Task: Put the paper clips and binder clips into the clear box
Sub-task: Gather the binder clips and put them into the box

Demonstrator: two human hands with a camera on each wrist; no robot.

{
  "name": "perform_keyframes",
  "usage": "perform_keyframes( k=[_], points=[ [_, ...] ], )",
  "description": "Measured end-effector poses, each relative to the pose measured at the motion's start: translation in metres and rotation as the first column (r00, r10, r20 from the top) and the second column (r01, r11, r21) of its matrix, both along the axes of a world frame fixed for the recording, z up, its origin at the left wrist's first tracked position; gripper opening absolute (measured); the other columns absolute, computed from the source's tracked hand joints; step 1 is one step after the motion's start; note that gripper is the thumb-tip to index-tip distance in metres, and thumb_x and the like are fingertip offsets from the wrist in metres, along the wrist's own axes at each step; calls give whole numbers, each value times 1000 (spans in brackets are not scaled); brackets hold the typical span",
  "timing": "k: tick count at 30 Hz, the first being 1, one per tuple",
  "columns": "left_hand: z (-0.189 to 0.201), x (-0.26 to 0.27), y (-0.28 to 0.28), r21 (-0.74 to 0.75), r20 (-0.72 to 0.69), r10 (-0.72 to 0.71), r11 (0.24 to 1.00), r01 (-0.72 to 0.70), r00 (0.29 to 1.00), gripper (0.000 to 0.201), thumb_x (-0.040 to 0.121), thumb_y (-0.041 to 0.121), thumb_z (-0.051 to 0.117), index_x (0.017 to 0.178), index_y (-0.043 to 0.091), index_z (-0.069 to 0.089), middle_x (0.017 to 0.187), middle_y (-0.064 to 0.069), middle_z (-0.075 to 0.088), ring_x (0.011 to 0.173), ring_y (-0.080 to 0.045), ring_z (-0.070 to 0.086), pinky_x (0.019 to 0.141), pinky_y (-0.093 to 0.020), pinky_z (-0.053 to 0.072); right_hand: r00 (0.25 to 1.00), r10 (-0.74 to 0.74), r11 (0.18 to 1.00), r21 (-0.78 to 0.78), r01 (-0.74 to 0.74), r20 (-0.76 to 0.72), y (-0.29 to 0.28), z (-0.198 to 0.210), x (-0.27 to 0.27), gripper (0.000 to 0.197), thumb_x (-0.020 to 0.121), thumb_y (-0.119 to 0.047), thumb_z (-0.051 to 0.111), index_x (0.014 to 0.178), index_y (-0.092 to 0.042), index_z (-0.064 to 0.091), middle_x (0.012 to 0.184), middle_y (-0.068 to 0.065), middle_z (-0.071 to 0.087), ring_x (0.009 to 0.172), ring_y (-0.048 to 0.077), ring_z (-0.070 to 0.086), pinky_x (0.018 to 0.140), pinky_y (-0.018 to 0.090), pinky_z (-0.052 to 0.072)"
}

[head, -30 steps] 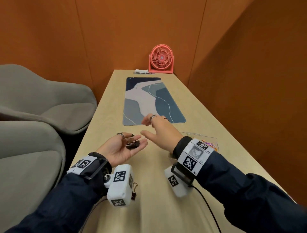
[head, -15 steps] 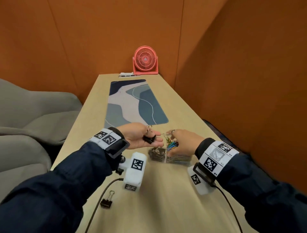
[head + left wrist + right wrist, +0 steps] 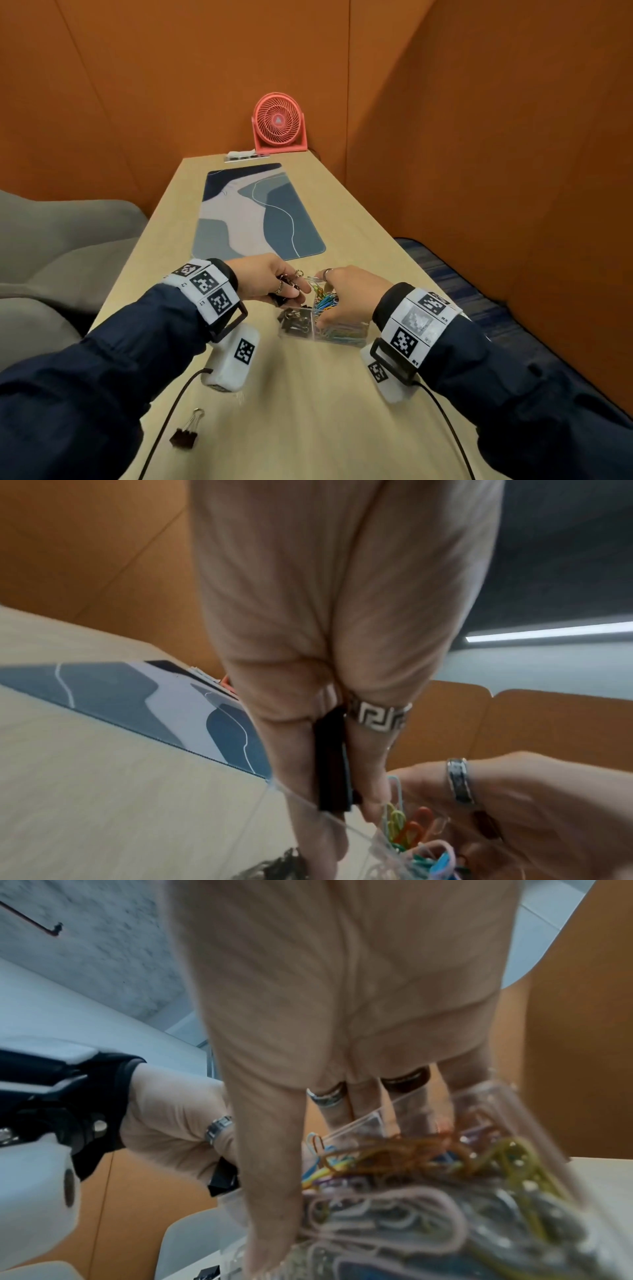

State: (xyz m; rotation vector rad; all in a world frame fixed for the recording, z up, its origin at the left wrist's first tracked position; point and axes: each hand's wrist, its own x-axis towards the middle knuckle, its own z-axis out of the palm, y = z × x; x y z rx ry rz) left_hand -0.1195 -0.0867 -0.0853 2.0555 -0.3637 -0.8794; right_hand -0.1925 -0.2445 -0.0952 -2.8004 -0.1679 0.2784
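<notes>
My left hand (image 3: pixel 270 282) pinches black binder clips (image 3: pixel 281 298) just above the clear box (image 3: pixel 322 325) on the bench (image 3: pixel 308 411). My right hand (image 3: pixel 346 294) curls around colored paper clips (image 3: pixel 325 303) over its right compartment. Next, I judge, both release. One binder clip (image 3: pixel 186 431) lies well apart, waiting.

Right hand (image 3: pixel 346 294) covering paper clips (image 3: pixel 327 301) — its fingertips hidden, clear box (image 3: pixel 479 1218) blurred
</notes>
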Motion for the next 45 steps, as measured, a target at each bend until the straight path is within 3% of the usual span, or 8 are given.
perform_keyframes(
  k=[8, 18, 24, 34, 37, 40, 42, 45],
  points=[
    [9, 5, -11, 339, 199, -194, 933, 118, 961, 27, 83, 5, 69, 110, 8, 69, 98, -14, 69, 72, -17, 65, 68, -19, 58, 1000, 15, 1000, 25, -14, -5, -2, 1, -1, 62, 74, -35, 74, 127, -15, 49, 117, 4, 62, 102, 21, 60, 89, 33, 51],
    [18, 0, -15, 451, 326, -291, 884, 122, 900, 22, 70, 15, 82, 89, 24, 73, 95, -10, 74, 82, -28, 72, 61, -20, 56, 1000, 30, 999, 28, -29, -7, -4, 0, -1, 66, 75, -36, 74, 131, -14, 46, 120, 4, 61, 104, 20, 59, 90, 32, 50],
    [20, -3, -11, 395, 387, -321, 905, 159, 864, 33, 68, 11, 84, 97, 22, 72, 82, 4, 72, 68, -10, 67, 59, -14, 52, 999, 41, 999, 13, -41, -8, -5, 0, 1, 76, 74, -41, 74, 137, -14, 40, 126, 4, 58, 111, 21, 56, 94, 34, 49],
    [15, -16, 12, 184, 580, -144, 982, 43, 801, 28, 73, 10, 80, 94, 22, 68, 88, 0, 70, 83, -21, 68, 77, -34, 55, 1000, 19, 997, -75, -20, -19, -2, 2, 0, 77, 75, -45, 72, 138, -17, 39, 129, 3, 57, 114, 21, 54, 95, 35, 46],
    [16, -25, 36, 119, 567, -55, 993, -15, 822, 15, 82, 15, 73, 93, 23, 66, 82, 1, 69, 66, -15, 65, 57, -25, 54, 999, 7, 978, -207, 1, 38, 6, 3, -2, 87, 75, -62, 62, 145, -24, 27, 139, 2, 45, 128, 25, 40, 103, 45, 34],
    [15, -32, 70, 186, 513, -37, 980, -69, 857, 5, 87, 20, 67, 89, 17, 65, 75, 1, 69, 40, -11, 54, 41, -17, 41, 972, -6, 993, -109, 33, 235, 25, 7, -8, 72, 80, -65, 52, 140, -28, 36, 137, -1, 43, 129, 23, 36, 102, 45, 29],
    [11, -38, 92, 317, 434, -117, 948, -30, 893, 10, 85, 26, 69, 90, 18, 66, 72, 3, 70, 40, -14, 48, 43, -19, 40, 941, 32, 997, -71, -8, 337, 43, 10, -10, 53, 86, -57, 49, 132, -30, 45, 130, -3, 48, 125, 20, 37, 100, 42, 28],
    [-3, -50, 117, 500, 314, -259, 863, 73, 914, 13, 81, 31, 71, 89, 23, 66, 84, 1, 70, 51, -10, 52, 54, -20, 44, 936, 134, 991, -43, -127, 326, 70, 10, -8, 32, 92, -43, 49, 119, -27, 57, 116, -4, 58, 106, 14, 46, 98, 36, 35]
  ],
)
